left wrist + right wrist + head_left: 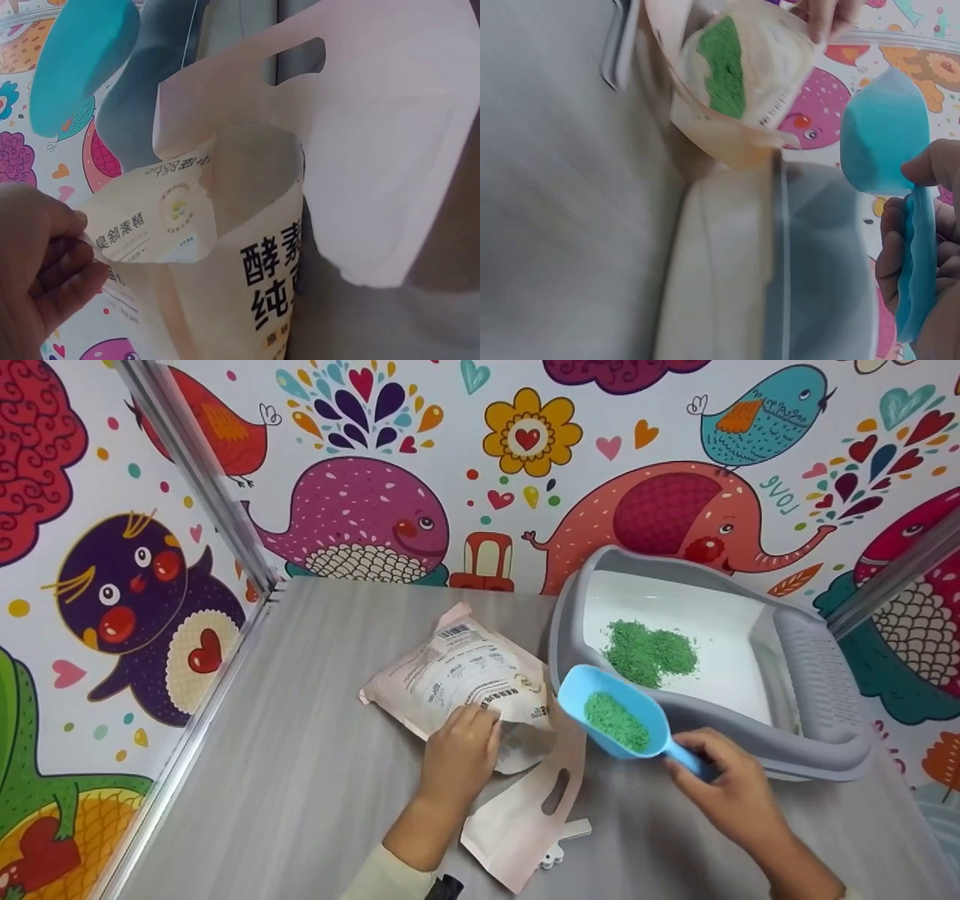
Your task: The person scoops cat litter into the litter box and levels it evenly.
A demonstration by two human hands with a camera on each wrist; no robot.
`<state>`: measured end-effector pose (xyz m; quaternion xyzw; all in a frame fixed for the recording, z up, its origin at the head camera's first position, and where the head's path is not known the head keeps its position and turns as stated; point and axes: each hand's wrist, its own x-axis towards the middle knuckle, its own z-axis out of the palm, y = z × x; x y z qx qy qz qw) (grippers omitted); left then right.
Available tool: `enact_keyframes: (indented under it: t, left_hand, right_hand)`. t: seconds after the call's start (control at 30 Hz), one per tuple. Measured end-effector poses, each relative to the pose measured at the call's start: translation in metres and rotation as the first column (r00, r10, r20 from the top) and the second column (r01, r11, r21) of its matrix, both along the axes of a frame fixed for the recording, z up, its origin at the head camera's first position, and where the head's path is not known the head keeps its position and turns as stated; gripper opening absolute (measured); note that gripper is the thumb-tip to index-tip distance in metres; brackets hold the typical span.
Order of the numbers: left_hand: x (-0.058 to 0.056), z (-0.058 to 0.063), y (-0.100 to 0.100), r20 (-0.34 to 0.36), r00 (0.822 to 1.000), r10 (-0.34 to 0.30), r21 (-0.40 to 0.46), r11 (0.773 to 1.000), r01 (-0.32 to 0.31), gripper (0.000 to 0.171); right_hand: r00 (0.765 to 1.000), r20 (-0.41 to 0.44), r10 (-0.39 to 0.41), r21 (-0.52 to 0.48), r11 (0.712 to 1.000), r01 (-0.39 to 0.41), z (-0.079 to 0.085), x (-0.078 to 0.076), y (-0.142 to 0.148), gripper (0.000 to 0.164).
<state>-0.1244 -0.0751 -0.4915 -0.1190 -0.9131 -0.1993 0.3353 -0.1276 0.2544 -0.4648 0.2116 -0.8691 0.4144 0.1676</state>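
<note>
My right hand [724,780] grips the handle of a light blue scoop [637,701], fingers wrapped round it in the right wrist view. Green granules [616,722] lie in the scoop, which is over the near left rim of a grey litter box [821,682]. My left hand [461,750] pinches the edge of the mouth of a pale pink printed bag [465,667]. The bag's mouth gapes in the left wrist view; more green granules [724,67] show inside it in the right wrist view. A heap of green granules [649,652] sits on the box's white floor.
A pink flap [517,817] with a handle slot extends from the bag's mouth towards me. Partly under it lies a small white object [553,851]. Behind the grey wooden-looking table [300,697] stand walls with cartoon animals, joined by a metal rail [202,472].
</note>
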Motion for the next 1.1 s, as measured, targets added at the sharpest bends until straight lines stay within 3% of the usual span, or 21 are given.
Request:
enact_keyframes:
  t: [0.13,0.3,0.43,0.57,0.8,1.1]
  left_hand:
    - [0.001,-0.002,0.0,-0.005,1.0,-0.002,0.013,1.0,0.003,0.006]
    - [0.002,-0.003,0.001,-0.004,1.0,-0.001,0.013,1.0,0.001,0.007]
    - [0.002,-0.002,0.001,-0.003,1.0,0.003,0.009,1.0,-0.003,0.007]
    - [0.002,-0.002,0.002,-0.001,1.0,0.001,0.016,1.0,-0.001,0.006]
    - [0.001,-0.005,0.002,0.009,1.0,-0.011,0.026,1.0,0.011,0.006]
    - [0.001,-0.004,0.002,0.011,1.0,-0.016,0.032,0.999,0.016,0.006]
  right_hand:
    - [0.991,0.089,-0.1,0.005,0.995,0.1,0.013,-0.009,0.007,0.026]
    - [0.974,0.151,-0.169,0.066,0.985,0.16,0.026,-0.022,0.021,0.02]
    - [0.954,0.192,-0.231,0.142,0.968,0.205,0.035,-0.033,0.035,0.024]
    - [0.919,0.26,-0.297,0.234,0.942,0.239,0.042,-0.044,0.052,0.033]
    - [0.875,0.334,-0.349,0.37,0.903,0.219,0.044,-0.068,0.083,0.045]
    - [0.857,0.412,-0.31,0.469,0.878,0.092,0.044,-0.09,0.103,0.051]
